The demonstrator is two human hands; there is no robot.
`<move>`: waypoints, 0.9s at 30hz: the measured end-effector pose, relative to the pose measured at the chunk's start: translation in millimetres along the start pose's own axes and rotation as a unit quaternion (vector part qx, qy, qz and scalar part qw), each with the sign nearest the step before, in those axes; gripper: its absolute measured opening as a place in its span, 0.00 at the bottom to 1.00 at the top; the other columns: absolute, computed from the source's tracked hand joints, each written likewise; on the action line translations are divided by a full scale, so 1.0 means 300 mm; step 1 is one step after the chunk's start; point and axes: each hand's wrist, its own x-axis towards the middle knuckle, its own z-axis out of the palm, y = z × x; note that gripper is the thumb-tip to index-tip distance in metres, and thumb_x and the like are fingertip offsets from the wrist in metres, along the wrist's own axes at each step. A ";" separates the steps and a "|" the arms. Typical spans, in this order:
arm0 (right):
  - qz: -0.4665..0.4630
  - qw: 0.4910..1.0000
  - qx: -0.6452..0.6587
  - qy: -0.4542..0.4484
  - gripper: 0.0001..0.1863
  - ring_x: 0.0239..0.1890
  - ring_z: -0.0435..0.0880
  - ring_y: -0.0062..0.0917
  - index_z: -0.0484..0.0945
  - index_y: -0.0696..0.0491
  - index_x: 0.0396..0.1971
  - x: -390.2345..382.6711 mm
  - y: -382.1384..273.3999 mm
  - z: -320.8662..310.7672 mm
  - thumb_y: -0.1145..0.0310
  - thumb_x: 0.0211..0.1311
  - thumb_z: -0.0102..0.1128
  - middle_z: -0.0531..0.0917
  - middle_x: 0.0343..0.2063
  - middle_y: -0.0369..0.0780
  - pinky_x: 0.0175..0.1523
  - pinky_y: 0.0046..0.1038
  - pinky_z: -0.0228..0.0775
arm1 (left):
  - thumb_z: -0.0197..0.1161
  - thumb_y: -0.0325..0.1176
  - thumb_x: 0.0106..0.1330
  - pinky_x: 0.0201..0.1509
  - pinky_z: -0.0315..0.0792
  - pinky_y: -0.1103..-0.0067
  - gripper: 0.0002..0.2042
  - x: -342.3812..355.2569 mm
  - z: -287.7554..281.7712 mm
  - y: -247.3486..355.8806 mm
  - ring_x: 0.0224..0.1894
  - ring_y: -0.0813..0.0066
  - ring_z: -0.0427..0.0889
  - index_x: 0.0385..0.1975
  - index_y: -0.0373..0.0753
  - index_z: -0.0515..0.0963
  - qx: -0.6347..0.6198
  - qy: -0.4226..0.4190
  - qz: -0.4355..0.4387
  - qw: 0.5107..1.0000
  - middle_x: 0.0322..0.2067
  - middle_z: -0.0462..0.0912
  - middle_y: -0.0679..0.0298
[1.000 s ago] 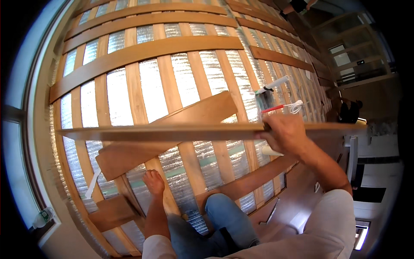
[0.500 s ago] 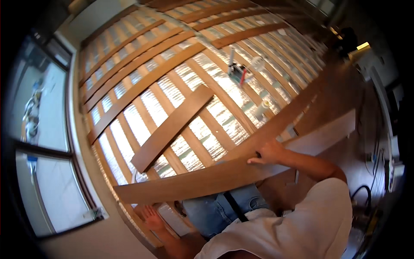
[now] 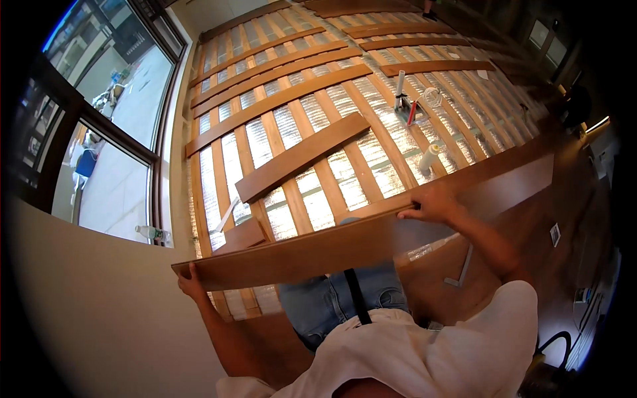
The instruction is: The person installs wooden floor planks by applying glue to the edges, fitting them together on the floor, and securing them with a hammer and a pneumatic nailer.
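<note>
A long brown wooden floorboard point(image 3: 298, 259) spans the space in front of my lap, raised and tilted on its long edge. At its left end my left hand point(image 3: 191, 284) is closed around it, the thumb showing on the near face and the fingers partly hidden. My right hand point(image 3: 436, 204) grips the board's upper edge farther right, thumb along the near side. The board's right part is blurred. Beyond it a short board piece point(image 3: 240, 237) and a loose plank point(image 3: 305, 159) lie across the wooden battens point(image 3: 330, 179).
Silver foil point(image 3: 308, 189) shows between battens. A white tube-like bottle point(image 3: 429, 158) and a small tool holder with a red-handled tool point(image 3: 410, 113) stand farther off. An L-shaped metal square point(image 3: 462, 270) lies at right. A plastic bottle point(image 3: 152, 233) is by the window at left.
My left hand, spread open below the board before, now grips its left end. The board has turned more onto its edge. The view has swung, bringing more window in.
</note>
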 end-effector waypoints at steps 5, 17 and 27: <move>0.013 0.997 -0.069 -0.035 0.38 0.20 0.84 0.38 0.84 0.48 0.20 0.141 0.122 -0.099 0.23 0.54 0.55 0.82 0.15 0.41 0.28 0.38 0.74 | 0.59 0.63 0.68 0.67 0.67 0.66 0.41 0.106 -0.013 0.052 0.65 0.56 0.72 0.65 0.29 0.68 -0.255 -0.147 -0.036 0.955 0.64 0.72 0.46; 0.028 0.980 0.095 -0.170 0.43 0.35 0.86 0.46 0.88 0.53 0.29 0.035 0.043 0.796 0.22 0.56 0.51 0.86 0.28 0.49 0.40 0.44 0.75 | 0.50 0.69 0.69 0.62 0.73 0.61 0.47 -0.094 0.253 -0.622 0.58 0.46 0.77 0.61 0.19 0.70 -0.103 -0.250 -0.141 0.952 0.60 0.75 0.39; -0.006 0.955 0.158 -0.251 0.45 0.33 0.85 0.48 0.86 0.57 0.24 -0.048 -0.097 1.192 0.23 0.58 0.50 0.85 0.25 0.52 0.42 0.45 0.75 | 0.52 0.66 0.69 0.56 0.77 0.59 0.44 -0.065 0.235 -0.975 0.53 0.45 0.80 0.59 0.20 0.71 -0.047 -0.306 -0.107 0.945 0.56 0.77 0.38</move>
